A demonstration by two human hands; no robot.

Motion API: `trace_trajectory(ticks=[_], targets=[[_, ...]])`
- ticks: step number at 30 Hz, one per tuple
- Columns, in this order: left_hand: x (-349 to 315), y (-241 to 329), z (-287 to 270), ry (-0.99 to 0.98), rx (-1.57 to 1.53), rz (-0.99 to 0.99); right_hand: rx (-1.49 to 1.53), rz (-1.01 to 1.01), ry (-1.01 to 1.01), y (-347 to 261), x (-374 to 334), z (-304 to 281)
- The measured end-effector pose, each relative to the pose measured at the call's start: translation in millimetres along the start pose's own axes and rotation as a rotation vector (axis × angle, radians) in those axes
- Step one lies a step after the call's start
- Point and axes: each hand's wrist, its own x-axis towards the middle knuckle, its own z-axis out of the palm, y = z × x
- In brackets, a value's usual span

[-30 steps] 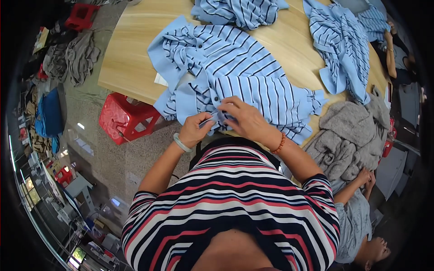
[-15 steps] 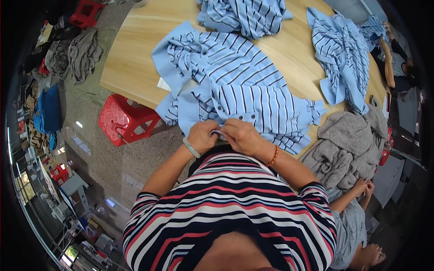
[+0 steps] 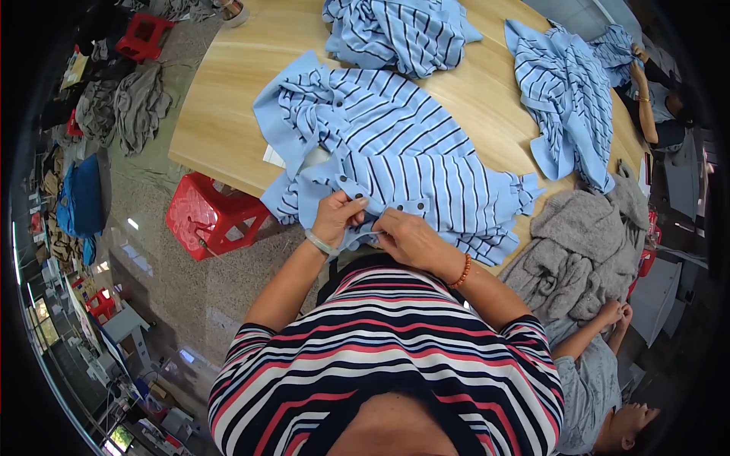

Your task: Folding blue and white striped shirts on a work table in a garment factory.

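Note:
In front of me a light-blue knit cardigan (image 3: 414, 163) with dark stripes and dark buttons lies spread over the table's near edge. My left hand (image 3: 337, 220) pinches the buttoned edge of the cardigan between thumb and fingers, beside a dark button. Close by on the right, my right hand (image 3: 408, 237) is closed on the same edge, its fingertips partly hidden. A short stretch of blue fabric runs between the two hands. What the right fingertips grip exactly is hard to make out.
The wooden table (image 3: 228, 99) also holds a striped blue garment pile (image 3: 403, 34), another striped garment (image 3: 566, 99) and a grey knit heap (image 3: 570, 243). A red stool (image 3: 205, 216) stands at the left. Two co-workers sit on the right, one handling striped fabric (image 3: 612, 49).
Both hands have moved slightly away from my body. The left hand has shifted its hold along the cardigan's edge, and more blue fabric and a button now show between the hands.

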Motion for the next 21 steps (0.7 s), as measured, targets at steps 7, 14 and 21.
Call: trace_trajectory(ticks=[7,14,21], targets=[[11.4,0.3,-1.6,-0.036,-0.373,-0.171,-0.033,-0.088,-0.039,0.0,7.3,6.8],[-13.1,-1.6,10.1,-0.028,-0.247,0.117,-0.022,0.001,0.045,-6.0,6.8,0.7],[-28.1,-21.8,7.2,-0.088,-0.068,0.266,-0.109,-0.037,0.197,-6.9,7.5,16.1]])
